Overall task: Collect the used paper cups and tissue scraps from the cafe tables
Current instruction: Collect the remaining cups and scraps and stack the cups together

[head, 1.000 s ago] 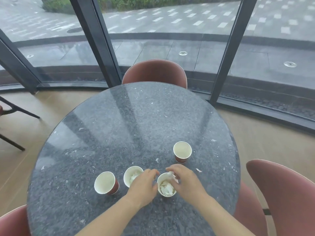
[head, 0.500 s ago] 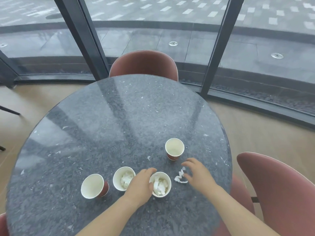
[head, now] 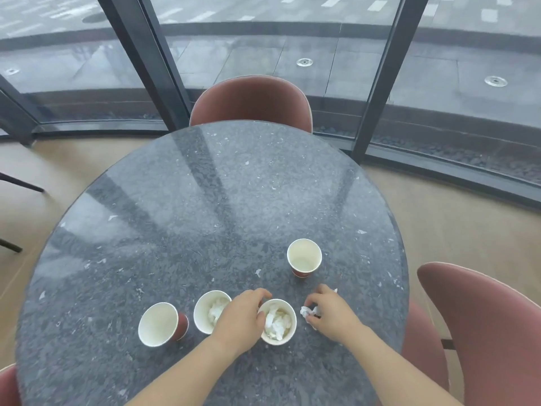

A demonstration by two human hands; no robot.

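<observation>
Crumpled white tissue scrap [head: 309, 312] sits on the dark speckled round table [head: 205, 215], pinched by the right hand [head: 332, 313]. Just to its left stands the tissue-filled white paper cup [head: 278, 323], gripped at the rim by the left hand [head: 240, 316].

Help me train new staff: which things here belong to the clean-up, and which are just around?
Job: far empty cup, leftmost empty cup, middle tissue-filled cup, held tissue-filled cup, tissue scrap.
Just around: table, far chair, right chair, window.
</observation>
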